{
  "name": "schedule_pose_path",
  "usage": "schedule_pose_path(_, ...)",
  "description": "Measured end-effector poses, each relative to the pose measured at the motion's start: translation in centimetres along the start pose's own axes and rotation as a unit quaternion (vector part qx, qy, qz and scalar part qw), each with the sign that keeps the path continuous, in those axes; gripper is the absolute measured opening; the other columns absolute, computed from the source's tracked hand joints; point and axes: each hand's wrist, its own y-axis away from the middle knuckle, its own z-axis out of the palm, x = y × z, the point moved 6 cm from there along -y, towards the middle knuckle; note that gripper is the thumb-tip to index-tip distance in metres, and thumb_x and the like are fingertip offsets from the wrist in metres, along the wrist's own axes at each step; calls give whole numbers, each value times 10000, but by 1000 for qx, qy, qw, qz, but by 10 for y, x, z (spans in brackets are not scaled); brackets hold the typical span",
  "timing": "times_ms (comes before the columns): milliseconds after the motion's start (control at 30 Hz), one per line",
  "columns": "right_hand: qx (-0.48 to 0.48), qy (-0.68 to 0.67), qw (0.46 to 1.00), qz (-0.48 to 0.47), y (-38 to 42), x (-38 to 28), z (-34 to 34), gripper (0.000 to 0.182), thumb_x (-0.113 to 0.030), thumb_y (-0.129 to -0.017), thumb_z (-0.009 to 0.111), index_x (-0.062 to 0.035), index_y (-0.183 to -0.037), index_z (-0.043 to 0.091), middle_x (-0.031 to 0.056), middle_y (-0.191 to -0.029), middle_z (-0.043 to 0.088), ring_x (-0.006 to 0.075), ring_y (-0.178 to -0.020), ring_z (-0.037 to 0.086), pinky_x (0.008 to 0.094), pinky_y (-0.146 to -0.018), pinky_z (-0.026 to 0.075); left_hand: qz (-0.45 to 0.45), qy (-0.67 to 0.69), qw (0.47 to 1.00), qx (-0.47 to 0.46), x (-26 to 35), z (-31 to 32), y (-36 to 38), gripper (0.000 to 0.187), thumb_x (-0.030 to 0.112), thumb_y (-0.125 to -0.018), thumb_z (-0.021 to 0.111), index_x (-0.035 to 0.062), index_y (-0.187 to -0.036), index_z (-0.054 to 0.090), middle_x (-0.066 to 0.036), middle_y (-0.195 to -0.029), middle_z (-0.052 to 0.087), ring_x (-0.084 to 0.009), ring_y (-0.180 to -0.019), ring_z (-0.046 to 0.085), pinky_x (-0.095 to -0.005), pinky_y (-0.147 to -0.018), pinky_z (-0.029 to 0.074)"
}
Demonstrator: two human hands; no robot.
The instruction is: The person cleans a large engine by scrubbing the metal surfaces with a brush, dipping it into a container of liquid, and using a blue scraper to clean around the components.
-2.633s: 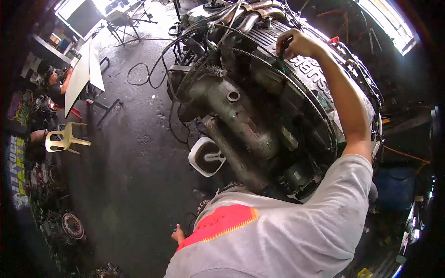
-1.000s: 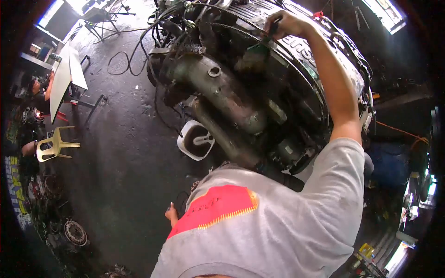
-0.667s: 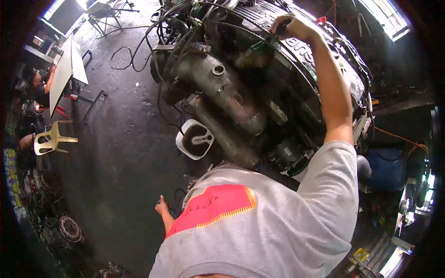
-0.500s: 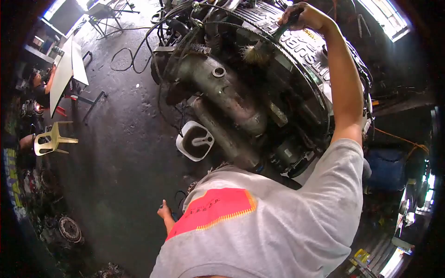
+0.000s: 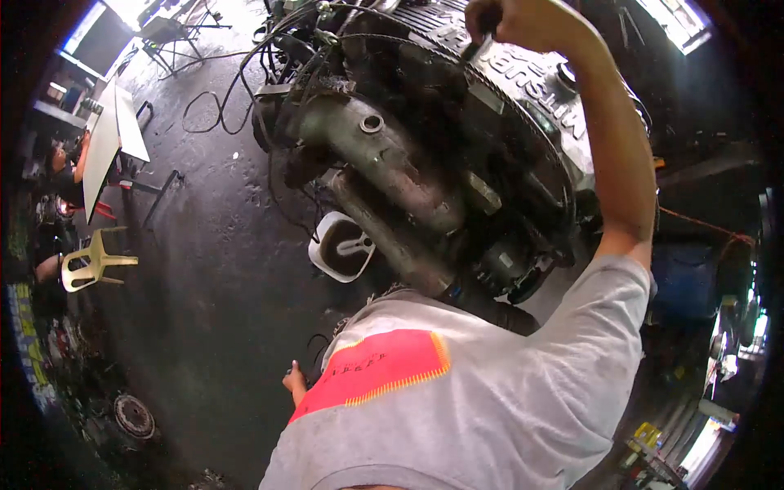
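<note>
At the top, my right hand (image 5: pixel 502 20) is closed round a brush (image 5: pixel 478 51) over the engine (image 5: pixel 408 171). The brush's bristles are lost in the dark parts beneath it. Close to the hand lies the pale engine cover with raised letters (image 5: pixel 543 102), crossed by a braided cable. My left hand (image 5: pixel 295 380) hangs low beside my shirt, small in view. Its fingers look curled; what they hold, if anything, I cannot make out. Between the hands, a white cut-open plastic container (image 5: pixel 321 263) with dark contents stands beside the engine's thick pipe (image 5: pixel 396 175).
A cream plastic chair (image 5: pixel 100 260) and a white-topped table (image 5: pixel 131 122) stand at the left, with a person (image 5: pixel 72 167) at the table. Cables (image 5: pixel 237 106) trail across the dark floor. A round metal disc (image 5: pixel 134 416) lies lower left; a blue drum (image 5: pixel 690 282) is at the right.
My right hand has moved up and left with the brush, whose pale bristles showed before and are now obscured. The view has shifted slightly. My left hand stays low by my side.
</note>
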Motion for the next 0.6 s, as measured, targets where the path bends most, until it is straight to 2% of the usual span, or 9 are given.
schedule_pose_path(33, -2, -26, 995, 92, 4, 0, -12, 197, 40, -604, 540, -75, -732, 636, 39, -654, 604, 132, -583, 537, 268, -511, 433, 8, -4, 1000, -1, 6, -3, -6, 513, 432, -670, 646, -77, -647, 587, -150, -593, 579, -235, -525, 541, -383, -530, 425)
schedule_pose_path(67, -13, -61, 977, 205, 16, -7, -27, 143, 36, -629, 581, -42, -739, 627, 58, -668, 603, 130, -544, 534, 238, -504, 441, 7, 22, 1000, -5, 18, -7, -10, 502, 432, -675, 643, -65, -631, 583, -136, -569, 566, -222, -505, 529, -371, -514, 418)
schedule_pose_path(167, 79, -122, 967, 207, 52, 8, -57, 125, 32, -632, 595, -25, -740, 622, 65, -670, 603, 132, -539, 536, 227, -504, 444, -7, 107, 994, -23, 77, -26, 2, 475, 431, -691, 635, -28, -584, 571, -95, -495, 528, -182, -446, 491, -335, -466, 398)
schedule_pose_path(233, 127, -161, 955, 214, 76, 30, -70, 116, 30, -634, 604, -14, -740, 619, 71, -672, 603, 133, -535, 537, 220, -505, 445, -15, 137, 990, -31, 82, -20, 1, 469, 431, -696, 632, -15, -568, 567, -81, -470, 515, -169, -427, 478, -323, -449, 392)
schedule_pose_path(300, 153, -193, 939, 239, 96, 43, -69, 110, 27, -635, 613, -2, -741, 615, 76, -673, 603, 133, -532, 538, 212, -505, 447, 17, 209, 974, -83, 89, -10, -8, 489, 449, -688, 632, -21, -570, 574, -85, -480, 524, -171, -441, 491, -328, -453, 393)
schedule_pose_path(400, 172, -213, 927, 255, 114, 59, -55, 103, 18, -641, 621, 12, -744, 611, 84, -678, 603, 137, -535, 541, 208, -510, 451, 11, 161, 984, -78, 109, -22, 2, 481, 431, -670, 658, -42, -608, 597, -101, -532, 561, -174, -456, 501, -334, -464, 401)
schedule_pose_path(500, 152, -202, 936, 243, 115, 54, -37, 101, -4, -655, 617, 20, -752, 607, 94, -691, 604, 147, -554, 549, 219, -521, 458, 73, 79, 991, -81, 114, -13, -18, 483, 437, -657, 667, -43, -650, 617, -115, -577, 588, -183, -477, 524, -336, -484, 420)
schedule_pose_path(600, 114, -180, 944, 251, 115, 44, -28, 107, -25, -669, 613, 29, -760, 603, 104, -703, 604, 156, -573, 556, 230, -533, 464, 74, 70, 992, -72, 111, 2, -48, 483, 456, -653, 660, -26, -662, 626, -116, -585, 594, -189, -489, 538, -342, -512, 438)
